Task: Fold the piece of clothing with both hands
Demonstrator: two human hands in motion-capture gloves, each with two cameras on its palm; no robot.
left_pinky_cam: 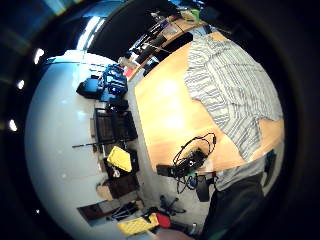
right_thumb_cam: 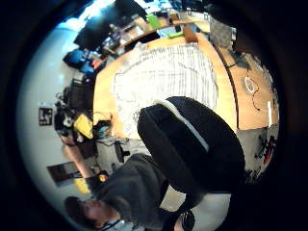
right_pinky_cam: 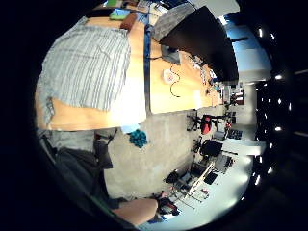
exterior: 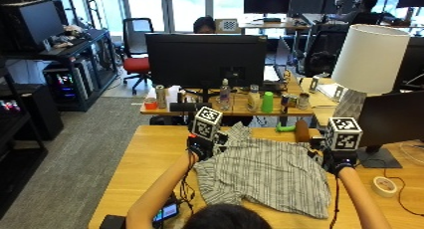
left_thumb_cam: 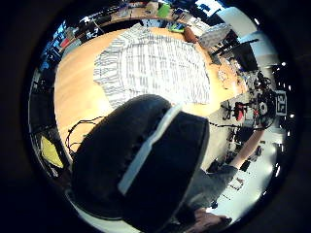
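Striped grey-and-white cloth, a short-sleeved shirt (exterior: 265,174), lay spread flat on the wooden desk (exterior: 142,162) in front of the person, its collar end toward the far edge and its hem near the person's head at the lower edge of the outside view. Both arms reached forward over it. Left hand (exterior: 200,148) hung above the shirt's far left corner, by the sleeve, and right hand (exterior: 336,164) hung at the shirt's far right edge; both were raised off the cloth, as every palm view looked down on the whole shirt (left_thumb_cam: 155,68) from well above. Whether either grip was spread or pressed together could not be told, since the gloves' backs hid the fingers. Neither hand showed any cloth in it. Beyond the desk stood a second desk with a dark monitor (exterior: 205,59) and a row of bottles (exterior: 225,95). A white lamp (exterior: 368,62) stood at the right, and a roll of tape (exterior: 383,186) lay near the right forearm
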